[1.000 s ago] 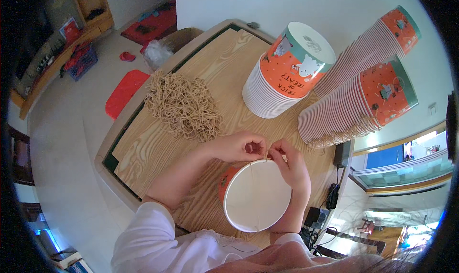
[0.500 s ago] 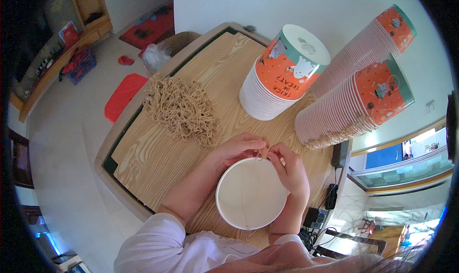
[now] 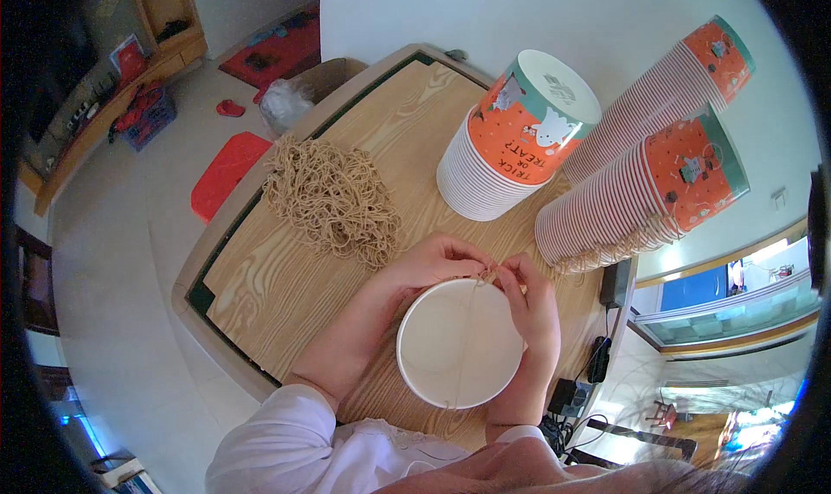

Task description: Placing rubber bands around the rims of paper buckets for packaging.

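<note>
Toward six o'clock of the counter [image 3: 415,122], the bucket [image 3: 428,347] faced mouth-up; the left hand [image 3: 450,265] and right hand [image 3: 532,304] pinched string [image 3: 467,347] at the bucket's one o'clock. Gentle tension probably worked best.

The bucket [image 3: 433,347] at lower centre looks like smooth, coated paper, and the string [image 3: 468,330] across its mouth like thin fibrous cord. Left of centre, the twine [image 3: 333,202] is rough and matt. The tabletop [image 3: 260,299] shows smooth wood grain, the stacked buckets [image 3: 519,144] at upper right glossy printed paper, the shirt [image 3: 270,433] at bottom matt cloth.
</note>
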The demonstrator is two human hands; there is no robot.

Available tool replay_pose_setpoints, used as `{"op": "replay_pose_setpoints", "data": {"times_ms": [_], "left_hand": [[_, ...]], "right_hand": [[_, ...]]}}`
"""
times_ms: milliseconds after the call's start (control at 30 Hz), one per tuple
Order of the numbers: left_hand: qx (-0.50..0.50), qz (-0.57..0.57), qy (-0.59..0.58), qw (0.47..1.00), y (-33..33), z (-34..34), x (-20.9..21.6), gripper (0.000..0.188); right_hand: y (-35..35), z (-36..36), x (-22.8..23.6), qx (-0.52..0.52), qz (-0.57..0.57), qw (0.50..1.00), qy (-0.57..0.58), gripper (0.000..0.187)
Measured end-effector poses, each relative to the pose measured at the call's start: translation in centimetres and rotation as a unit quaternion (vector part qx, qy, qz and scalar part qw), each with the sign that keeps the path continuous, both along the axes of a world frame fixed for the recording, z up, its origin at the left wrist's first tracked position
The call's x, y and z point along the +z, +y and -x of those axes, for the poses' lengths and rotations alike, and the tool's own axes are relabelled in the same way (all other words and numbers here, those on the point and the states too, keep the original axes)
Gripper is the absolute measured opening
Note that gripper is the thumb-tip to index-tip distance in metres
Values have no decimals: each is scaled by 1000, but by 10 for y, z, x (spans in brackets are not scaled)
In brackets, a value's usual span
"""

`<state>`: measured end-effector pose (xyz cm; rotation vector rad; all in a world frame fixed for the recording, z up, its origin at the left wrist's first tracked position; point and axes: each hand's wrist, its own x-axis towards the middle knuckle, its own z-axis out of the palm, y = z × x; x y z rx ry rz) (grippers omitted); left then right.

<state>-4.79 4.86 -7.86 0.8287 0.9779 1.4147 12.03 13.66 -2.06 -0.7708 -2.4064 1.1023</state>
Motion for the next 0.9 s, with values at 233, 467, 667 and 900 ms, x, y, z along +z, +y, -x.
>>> {"op": "replay_pose_setpoints", "data": {"times_ms": [233,467,667,900], "left_hand": [[27,24,51,998,1,-1,8,20],[55,19,100,993,0,-5,13,18],[86,27,164,982,-3,-8,19,18],[54,13,169,984,0,-2,9,15]], "right_hand": [[2,2,-6,2,-2,1000,5,13],[1,5,-4,4,-5,1000,-3,12],[-3,6,-2,-5,13,1000,-6,13],[-4,8,-3,-16,14,1000,-21,13]]}}
